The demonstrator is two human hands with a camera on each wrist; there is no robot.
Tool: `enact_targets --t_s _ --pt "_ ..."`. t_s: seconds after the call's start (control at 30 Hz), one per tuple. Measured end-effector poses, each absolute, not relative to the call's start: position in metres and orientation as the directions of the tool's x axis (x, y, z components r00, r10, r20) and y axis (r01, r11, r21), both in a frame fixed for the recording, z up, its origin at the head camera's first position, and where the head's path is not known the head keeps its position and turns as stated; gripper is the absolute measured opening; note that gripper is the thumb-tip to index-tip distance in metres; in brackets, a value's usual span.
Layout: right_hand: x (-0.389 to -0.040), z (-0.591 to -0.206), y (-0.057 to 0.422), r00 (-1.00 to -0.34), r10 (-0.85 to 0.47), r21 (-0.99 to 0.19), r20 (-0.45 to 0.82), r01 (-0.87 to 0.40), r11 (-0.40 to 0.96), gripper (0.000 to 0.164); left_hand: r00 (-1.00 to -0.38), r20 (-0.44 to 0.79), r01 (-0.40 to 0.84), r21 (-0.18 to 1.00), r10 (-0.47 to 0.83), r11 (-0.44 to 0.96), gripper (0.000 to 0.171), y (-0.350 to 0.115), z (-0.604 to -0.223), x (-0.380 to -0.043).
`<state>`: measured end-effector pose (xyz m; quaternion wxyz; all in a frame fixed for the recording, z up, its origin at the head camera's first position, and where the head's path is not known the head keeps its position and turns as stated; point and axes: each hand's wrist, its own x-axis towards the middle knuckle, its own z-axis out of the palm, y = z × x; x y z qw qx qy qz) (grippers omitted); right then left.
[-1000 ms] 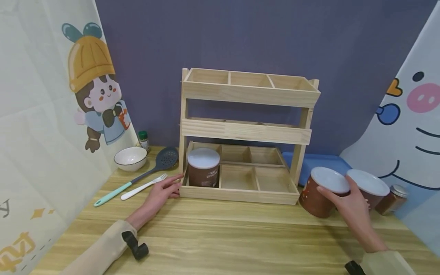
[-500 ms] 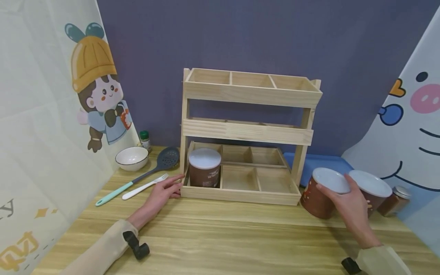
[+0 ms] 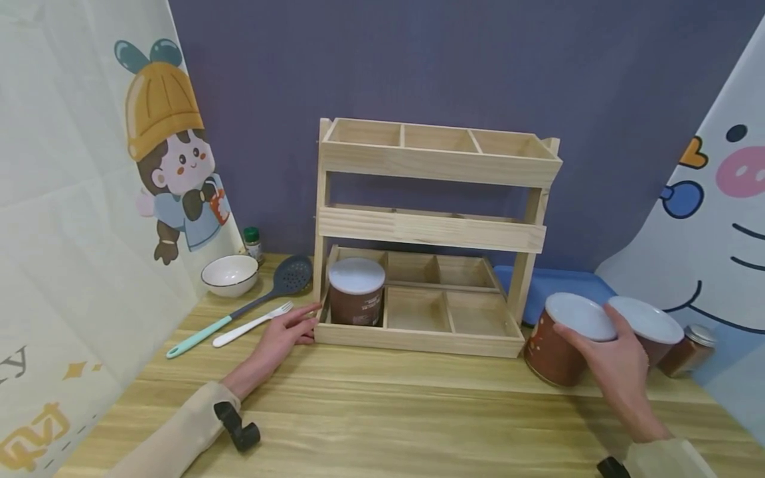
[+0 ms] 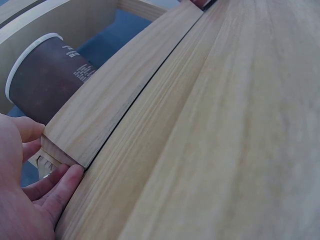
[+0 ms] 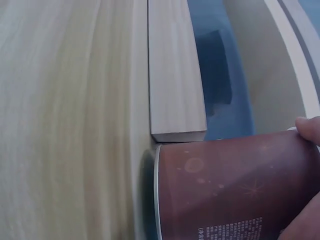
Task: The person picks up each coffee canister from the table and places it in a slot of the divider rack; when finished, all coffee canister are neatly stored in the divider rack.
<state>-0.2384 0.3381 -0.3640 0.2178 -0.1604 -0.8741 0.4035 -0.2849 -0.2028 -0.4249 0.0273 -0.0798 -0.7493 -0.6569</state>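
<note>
A brown tub (image 3: 556, 348) with a white lid stands by the right front corner of the wooden rack (image 3: 418, 342). My right hand (image 3: 615, 365) grips this tub near its top, thumb on the near side and fingers across the lid's far edge. In the right wrist view the printed side of the tub (image 5: 235, 190) is right at the end of the rack's front board (image 5: 177, 75). My left hand (image 3: 287, 332) rests with relaxed fingers at the rack's left front corner. Another brown tub (image 3: 355, 302) sits in the bottom tier's left front compartment.
A third brown tub (image 3: 648, 325) and a spice jar (image 3: 687, 352) stand behind my right hand. A blue tray (image 3: 550, 285) lies behind the rack. Left of it are a white bowl (image 3: 230, 275), green-capped bottle (image 3: 253, 245), skimmer (image 3: 289, 275) and white-handled fork (image 3: 248, 328).
The gripped tub and my right hand have shifted slightly toward me and to the right. My left hand stays at the rack's corner.
</note>
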Motion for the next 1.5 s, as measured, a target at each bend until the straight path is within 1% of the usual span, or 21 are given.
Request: enact_targets --t_s 0.1,0.33,0.5,0.8,1.0,1.33,1.5 --pt "-0.232 -0.358 0.337 -0.851 0.467 -0.792 0.238 0.108 0.6 0.107 -0.985 0.148 0.158 0.98 0.086 0.122 0.046 -0.202 -0.424 -0.285" --pt "-0.218 -0.343 0.334 -0.857 0.463 -0.796 0.226 0.112 0.596 0.106 -0.985 0.151 0.16 0.98 0.089 0.114 0.046 -0.202 -0.423 -0.285" --pt "-0.21 -0.334 0.327 -0.877 0.424 -0.786 0.227 0.092 0.612 0.105 -0.986 0.147 0.156 0.98 0.08 0.122 0.045 -0.202 -0.425 -0.285" --pt "-0.202 -0.326 0.306 -0.9 0.328 -0.78 0.286 -0.019 0.626 0.101 -0.987 0.146 0.155 0.978 0.073 0.139 0.045 -0.202 -0.427 -0.288" --pt "-0.203 -0.323 0.289 -0.909 0.265 -0.786 0.322 -0.101 0.609 0.099 -0.986 0.146 0.157 0.977 0.078 0.148 0.045 -0.202 -0.429 -0.287" --pt "-0.215 -0.318 0.251 -0.91 0.151 -0.764 0.385 -0.224 0.605 0.1 -0.987 0.147 0.154 0.979 0.06 0.136 0.045 -0.202 -0.429 -0.285" --pt "-0.226 -0.317 0.23 -0.916 0.107 -0.774 0.387 -0.261 0.577 0.099 -0.988 0.141 0.148 0.98 0.059 0.134 0.045 -0.201 -0.429 -0.285"
